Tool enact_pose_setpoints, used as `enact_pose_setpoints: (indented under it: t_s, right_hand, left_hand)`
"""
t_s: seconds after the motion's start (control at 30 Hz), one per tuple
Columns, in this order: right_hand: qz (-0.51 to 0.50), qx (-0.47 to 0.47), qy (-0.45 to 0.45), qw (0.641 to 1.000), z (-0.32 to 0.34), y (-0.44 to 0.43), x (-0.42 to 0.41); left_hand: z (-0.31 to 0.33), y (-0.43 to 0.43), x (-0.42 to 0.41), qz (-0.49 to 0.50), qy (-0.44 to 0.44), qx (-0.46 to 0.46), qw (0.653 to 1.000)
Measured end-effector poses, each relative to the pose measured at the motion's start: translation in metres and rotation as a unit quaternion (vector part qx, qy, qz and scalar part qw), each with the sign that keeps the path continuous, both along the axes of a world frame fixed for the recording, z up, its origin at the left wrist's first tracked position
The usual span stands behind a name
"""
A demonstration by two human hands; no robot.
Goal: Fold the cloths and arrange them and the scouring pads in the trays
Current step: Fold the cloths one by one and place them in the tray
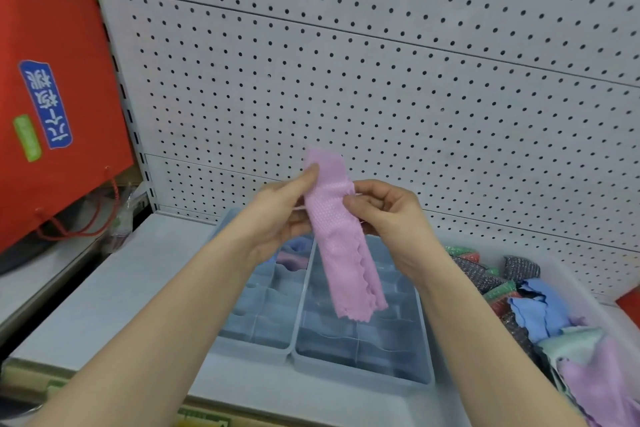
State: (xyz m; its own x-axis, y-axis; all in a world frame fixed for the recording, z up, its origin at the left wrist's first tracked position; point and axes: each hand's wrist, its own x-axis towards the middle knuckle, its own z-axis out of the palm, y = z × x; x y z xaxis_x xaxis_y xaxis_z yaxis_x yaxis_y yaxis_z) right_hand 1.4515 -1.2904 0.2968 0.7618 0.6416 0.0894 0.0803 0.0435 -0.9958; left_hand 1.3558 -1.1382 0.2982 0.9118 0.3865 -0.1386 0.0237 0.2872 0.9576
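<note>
The pink cloth (341,236) is pinched upright between the left hand (280,215) and right hand (388,218) — kept taut for folding — above the trays (363,367).

A pink cloth (341,239), dotted in weave and wavy at the edge, is folded into a long narrow strip; it hangs nearly upright above two grey trays, pinched near its top by the left hand (280,215) and right hand (388,215); the left tray (252,345) and right tray (360,369) touch side by side, divided into compartments; right of them lie heaped loose cloths (533,308) and glittery scouring pads (519,269).
</note>
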Motion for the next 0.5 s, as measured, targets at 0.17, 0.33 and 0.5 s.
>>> enact_pose_setpoints:
  t_s: [0.17,0.33,0.5]
  right_hand:
    - [0.004,-0.018,0.074,0.997,-0.005,-0.004,0.004]
    - [0.028,-0.015,0.074,0.997,-0.01,-0.007,0.005]
    - [0.031,0.078,0.007,0.996,0.002,-0.004,0.01]
  left_hand:
    - [-0.02,-0.006,0.0,-0.048,0.019,0.014,0.999]
    - [-0.018,-0.01,0.002,0.026,-0.018,0.097,0.995]
    - [-0.005,-0.013,0.004,0.069,-0.14,0.2,0.967]
